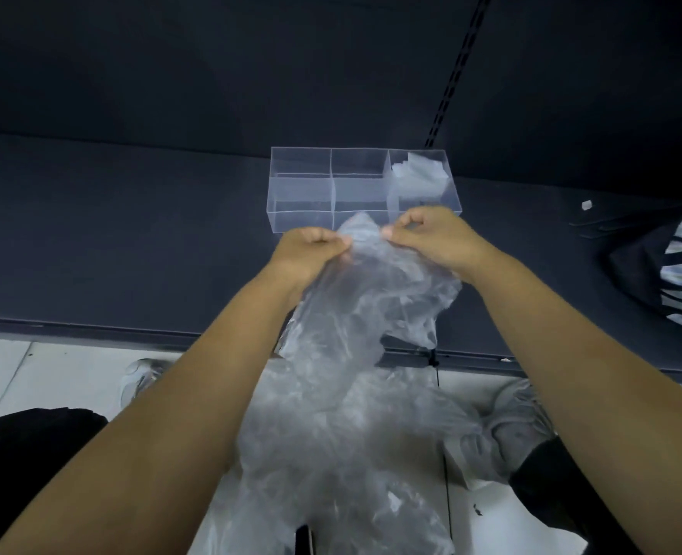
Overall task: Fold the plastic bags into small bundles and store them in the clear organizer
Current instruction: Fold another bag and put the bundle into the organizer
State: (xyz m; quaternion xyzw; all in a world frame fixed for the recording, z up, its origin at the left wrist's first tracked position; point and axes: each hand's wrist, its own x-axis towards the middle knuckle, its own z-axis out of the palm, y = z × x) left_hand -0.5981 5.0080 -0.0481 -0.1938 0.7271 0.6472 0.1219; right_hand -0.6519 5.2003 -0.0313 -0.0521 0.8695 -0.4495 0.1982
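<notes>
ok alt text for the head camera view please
The left hand and right hand pinch the top edge of a crumpled clear plastic bag above a dark table, the rest hanging toward the floor. Behind stands a clear organizer with folded bags at its right end.

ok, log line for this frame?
left hand: pinches clear plastic bag top | right hand: same | bag: crumpled, unfolded | clear organizer: folded bundles, right end
</notes>
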